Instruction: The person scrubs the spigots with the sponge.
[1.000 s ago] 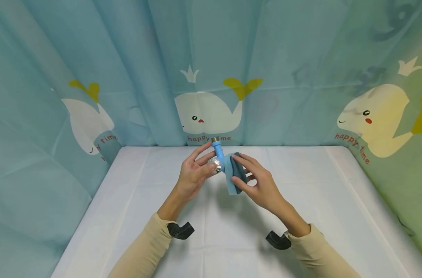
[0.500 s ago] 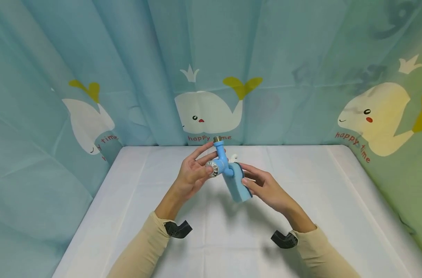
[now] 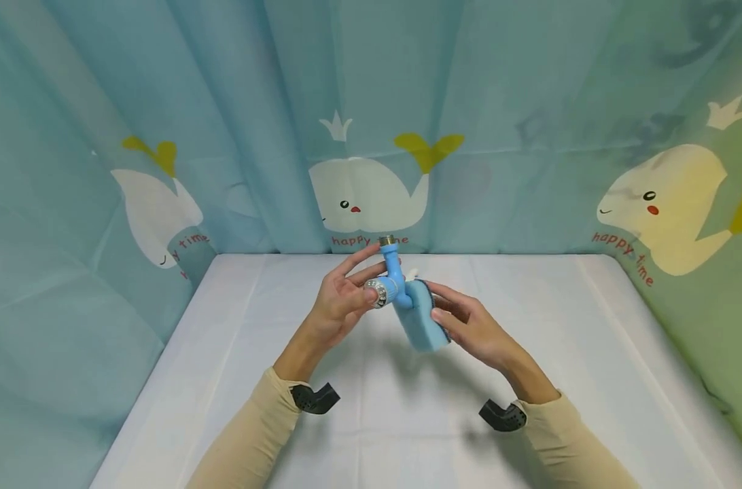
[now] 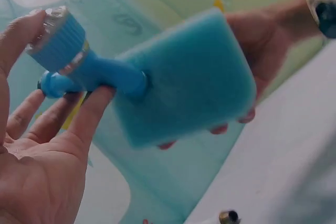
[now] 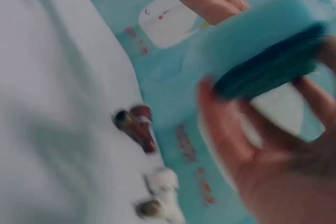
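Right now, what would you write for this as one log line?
left grip: holds blue tap; right grip: holds sponge; contact: spout against sponge's pale side; place: above white table

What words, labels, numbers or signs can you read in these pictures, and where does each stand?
"happy time": curtain, below the right-hand whale.
"happy", then partly hidden letters: curtain, below the middle whale, behind the blue tap.
"y time": curtain, by the left-hand whale; start broken by a fold.
Unreadable: faint dark marks, curtain's upper right.
Blue tap, blue sponge: no readable text.
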The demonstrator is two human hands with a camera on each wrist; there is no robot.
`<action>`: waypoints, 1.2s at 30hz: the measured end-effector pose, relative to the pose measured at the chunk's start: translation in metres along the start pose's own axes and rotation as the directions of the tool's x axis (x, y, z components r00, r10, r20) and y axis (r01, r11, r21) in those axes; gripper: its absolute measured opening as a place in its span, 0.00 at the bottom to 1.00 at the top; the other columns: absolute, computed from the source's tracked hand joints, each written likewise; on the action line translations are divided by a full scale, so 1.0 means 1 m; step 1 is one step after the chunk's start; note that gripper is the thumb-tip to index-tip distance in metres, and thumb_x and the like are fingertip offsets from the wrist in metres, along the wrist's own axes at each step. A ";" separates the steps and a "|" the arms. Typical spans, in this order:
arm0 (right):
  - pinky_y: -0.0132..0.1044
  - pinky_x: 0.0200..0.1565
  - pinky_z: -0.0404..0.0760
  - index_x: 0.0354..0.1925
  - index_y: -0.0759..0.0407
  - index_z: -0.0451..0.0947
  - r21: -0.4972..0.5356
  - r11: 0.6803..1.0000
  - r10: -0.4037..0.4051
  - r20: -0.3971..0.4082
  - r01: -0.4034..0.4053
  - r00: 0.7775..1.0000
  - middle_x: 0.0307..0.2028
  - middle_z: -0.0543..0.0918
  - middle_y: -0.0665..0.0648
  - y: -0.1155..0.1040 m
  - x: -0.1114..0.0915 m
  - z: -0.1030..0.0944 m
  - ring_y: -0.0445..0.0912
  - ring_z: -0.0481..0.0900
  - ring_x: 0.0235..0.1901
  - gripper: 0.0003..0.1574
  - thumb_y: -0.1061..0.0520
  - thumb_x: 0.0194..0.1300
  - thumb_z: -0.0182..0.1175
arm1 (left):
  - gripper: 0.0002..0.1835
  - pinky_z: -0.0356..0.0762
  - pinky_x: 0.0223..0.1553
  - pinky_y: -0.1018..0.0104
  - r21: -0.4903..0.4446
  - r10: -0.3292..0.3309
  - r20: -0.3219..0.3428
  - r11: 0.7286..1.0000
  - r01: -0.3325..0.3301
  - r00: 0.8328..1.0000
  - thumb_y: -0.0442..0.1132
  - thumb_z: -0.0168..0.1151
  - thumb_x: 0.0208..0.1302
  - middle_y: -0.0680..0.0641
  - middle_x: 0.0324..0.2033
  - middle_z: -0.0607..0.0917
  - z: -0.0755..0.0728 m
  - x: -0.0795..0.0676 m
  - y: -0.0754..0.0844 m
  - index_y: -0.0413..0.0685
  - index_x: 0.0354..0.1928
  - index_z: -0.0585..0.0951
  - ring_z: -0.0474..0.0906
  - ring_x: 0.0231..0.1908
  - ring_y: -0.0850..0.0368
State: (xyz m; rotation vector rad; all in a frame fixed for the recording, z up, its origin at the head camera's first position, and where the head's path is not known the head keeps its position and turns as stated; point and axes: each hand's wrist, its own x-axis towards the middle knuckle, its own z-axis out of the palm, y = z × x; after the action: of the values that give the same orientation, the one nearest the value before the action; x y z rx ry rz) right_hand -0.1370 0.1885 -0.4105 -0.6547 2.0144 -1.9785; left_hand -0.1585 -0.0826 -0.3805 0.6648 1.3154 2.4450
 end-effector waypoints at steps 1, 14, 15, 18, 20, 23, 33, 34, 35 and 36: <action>0.37 0.55 0.81 0.79 0.56 0.60 -0.068 0.997 -0.034 -0.013 0.033 0.999 0.72 0.68 0.68 -0.002 0.000 -0.001 0.56 0.77 0.61 0.35 0.59 0.79 0.55 | 0.56 0.81 0.54 0.65 0.014 0.000 -0.010 1.000 0.001 1.000 0.44 0.84 0.50 0.37 0.66 0.77 -0.001 0.000 0.000 0.41 0.78 0.61 0.81 0.59 0.48; 0.50 0.45 0.86 0.69 0.54 0.77 -0.758 0.556 -0.559 -0.036 0.342 0.829 0.68 0.73 0.67 -0.022 0.017 0.017 0.59 0.80 0.58 0.41 0.63 0.57 0.76 | 0.55 0.81 0.56 0.63 0.091 -0.003 -0.041 0.996 0.007 0.999 0.43 0.83 0.52 0.31 0.69 0.72 -0.004 -0.001 -0.014 0.41 0.78 0.61 0.78 0.64 0.48; 0.51 0.45 0.85 0.69 0.54 0.76 -0.776 0.528 -0.557 -0.010 0.345 0.831 0.68 0.72 0.67 -0.023 0.018 0.016 0.60 0.79 0.58 0.41 0.62 0.58 0.76 | 0.55 0.81 0.56 0.63 0.100 -0.008 -0.039 0.995 0.012 0.999 0.44 0.83 0.52 0.31 0.68 0.73 -0.004 -0.002 -0.014 0.40 0.78 0.61 0.77 0.64 0.48; 0.51 0.43 0.84 0.69 0.52 0.77 -0.831 0.441 -0.555 0.045 0.340 0.830 0.69 0.71 0.68 -0.030 0.023 0.009 0.61 0.77 0.55 0.41 0.61 0.58 0.77 | 0.54 0.81 0.56 0.64 0.137 -0.030 -0.038 0.990 0.035 0.999 0.44 0.84 0.50 0.32 0.67 0.75 -0.006 -0.003 -0.013 0.38 0.77 0.64 0.78 0.63 0.48; 0.50 0.39 0.82 0.68 0.52 0.77 -0.841 0.420 -0.552 0.061 0.341 0.831 0.69 0.71 0.68 -0.038 0.026 0.002 0.61 0.77 0.54 0.41 0.61 0.57 0.77 | 0.52 0.81 0.56 0.63 0.189 -0.056 -0.018 0.980 0.058 0.998 0.43 0.83 0.51 0.32 0.66 0.76 -0.007 -0.003 -0.013 0.38 0.76 0.65 0.78 0.62 0.48; 0.52 0.42 0.83 0.69 0.51 0.76 -0.814 0.447 -0.483 0.130 0.371 0.866 0.69 0.71 0.68 -0.054 0.031 -0.008 0.62 0.76 0.59 0.39 0.59 0.60 0.75 | 0.48 0.79 0.60 0.59 0.314 -0.095 0.053 0.946 0.073 0.994 0.38 0.81 0.55 0.34 0.67 0.75 -0.008 -0.003 -0.013 0.37 0.75 0.66 0.76 0.64 0.45; 0.57 0.55 0.81 0.71 0.50 0.74 -0.759 0.571 -0.248 0.202 0.312 0.947 0.68 0.73 0.67 -0.068 0.036 -0.031 0.62 0.73 0.66 0.35 0.56 0.69 0.69 | 0.43 0.76 0.63 0.56 0.479 -0.158 0.126 0.874 0.079 0.979 0.30 0.78 0.56 0.42 0.69 0.75 -0.010 -0.007 -0.015 0.45 0.74 0.70 0.75 0.64 0.44; 0.57 0.54 0.81 0.71 0.51 0.74 -0.763 0.568 -0.255 0.192 0.308 0.948 0.68 0.73 0.67 -0.066 0.035 -0.032 0.62 0.74 0.66 0.35 0.56 0.69 0.69 | 0.44 0.77 0.63 0.55 0.470 -0.158 0.123 0.879 0.083 0.980 0.31 0.78 0.57 0.42 0.68 0.75 -0.010 -0.007 -0.015 0.48 0.75 0.69 0.75 0.64 0.44; 0.56 0.52 0.82 0.71 0.51 0.74 -0.771 0.564 -0.264 0.172 0.297 0.949 0.68 0.73 0.67 -0.064 0.034 -0.033 0.62 0.75 0.64 0.35 0.56 0.69 0.69 | 0.44 0.78 0.61 0.54 0.456 -0.158 0.119 0.886 0.087 0.980 0.32 0.78 0.57 0.40 0.68 0.75 -0.009 -0.007 -0.015 0.51 0.75 0.69 0.76 0.63 0.44; 0.56 0.51 0.83 0.71 0.50 0.75 -0.778 0.565 -0.270 0.142 0.276 0.952 0.68 0.73 0.66 -0.062 0.032 -0.035 0.61 0.77 0.62 0.35 0.57 0.68 0.70 | 0.45 0.79 0.60 0.53 0.443 -0.158 0.114 0.892 0.093 0.981 0.33 0.78 0.57 0.39 0.67 0.74 -0.009 -0.007 -0.016 0.53 0.76 0.68 0.76 0.63 0.43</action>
State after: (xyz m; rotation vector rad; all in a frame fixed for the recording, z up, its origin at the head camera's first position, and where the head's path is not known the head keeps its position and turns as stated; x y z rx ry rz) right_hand -0.1726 0.2054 -0.3431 -1.2056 2.9202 -1.0482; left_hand -0.1565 -0.0837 -0.3996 0.8166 1.8017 1.9661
